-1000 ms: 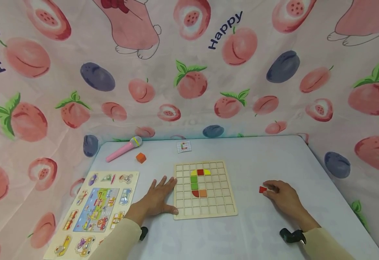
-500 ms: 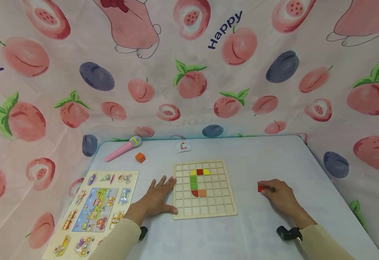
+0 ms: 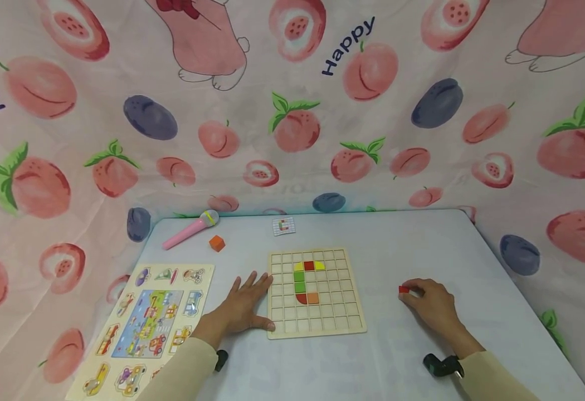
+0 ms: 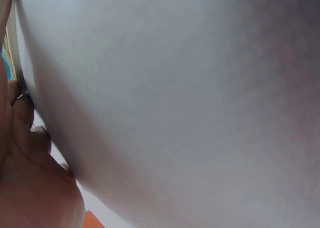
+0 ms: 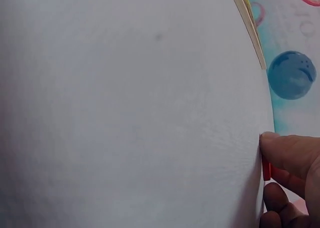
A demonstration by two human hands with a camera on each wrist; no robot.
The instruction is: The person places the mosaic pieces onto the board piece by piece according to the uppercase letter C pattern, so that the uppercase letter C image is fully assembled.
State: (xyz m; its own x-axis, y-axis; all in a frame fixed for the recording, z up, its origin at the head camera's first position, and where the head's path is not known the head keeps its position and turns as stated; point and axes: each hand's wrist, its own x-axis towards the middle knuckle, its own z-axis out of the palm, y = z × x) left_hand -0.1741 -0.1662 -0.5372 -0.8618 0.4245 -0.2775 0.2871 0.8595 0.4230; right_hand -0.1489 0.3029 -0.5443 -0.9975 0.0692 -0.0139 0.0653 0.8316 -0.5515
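Observation:
A wooden grid board (image 3: 340, 317) lies mid-table, with red, yellow, green and orange pieces set in its squares in a C-like shape. My left hand (image 3: 242, 303) lies spread at its left edge, fingertips and thumb touching the rim. To the right of the board, my right hand (image 3: 433, 303) pinches a small red block (image 3: 403, 289) between thumb and fingers, low over the white tabletop. In the right wrist view the red block (image 5: 266, 169) shows as a thin strip beneath the thumb. The left wrist view shows part of the left palm (image 4: 35, 188).
A wooden picture puzzle board (image 3: 204, 273) lies at the left, partly under the left forearm. Behind it are a pink toy microphone (image 3: 189, 231) and an orange cube (image 3: 217, 243). A small pattern card (image 3: 284, 226) lies near the far edge. A fruit-print cloth (image 3: 292, 192) hangs behind.
The right hand has shifted slightly left with the red block, which has turned a little between the fingers. The left hand and the board have stayed in place.

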